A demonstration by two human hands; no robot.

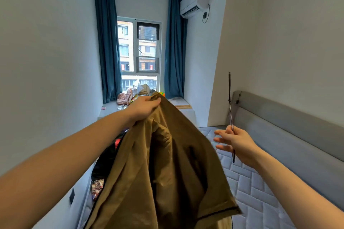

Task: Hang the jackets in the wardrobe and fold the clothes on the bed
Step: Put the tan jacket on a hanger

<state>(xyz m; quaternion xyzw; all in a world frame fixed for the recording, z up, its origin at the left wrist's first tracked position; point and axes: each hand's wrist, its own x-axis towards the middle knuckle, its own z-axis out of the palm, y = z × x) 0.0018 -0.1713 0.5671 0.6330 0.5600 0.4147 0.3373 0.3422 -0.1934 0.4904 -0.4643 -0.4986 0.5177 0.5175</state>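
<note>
The jacket [167, 163] hangs in the middle of the frame, lifted above the bed [260, 191], whose bare quilted white mattress fills the lower right beside a grey padded headboard [288, 126] along the right wall. The room is narrow, with pale walls; at the far end in the upper centre a window [139, 48] sits between two teal curtains [106, 42], and an air conditioner [193, 3] is mounted at the upper right. Below the window a ledge carries a jumble of bags and small things [130, 95]. At the lower left, partly hidden behind the jacket, a pile of dark and patterned clothes [104, 169] lies on the bed's edge. My left hand [145, 108] grips the top of the jacket, fingers curled round a bunched fold. My right hand [236, 141] pinches a thin dark hanger [230, 109] seen edge-on, my other fingers spread loosely. The jacket is olive-brown, smooth and slightly shiny, draping in deep folds, with a dark-trimmed cuff at the lower right.
</note>
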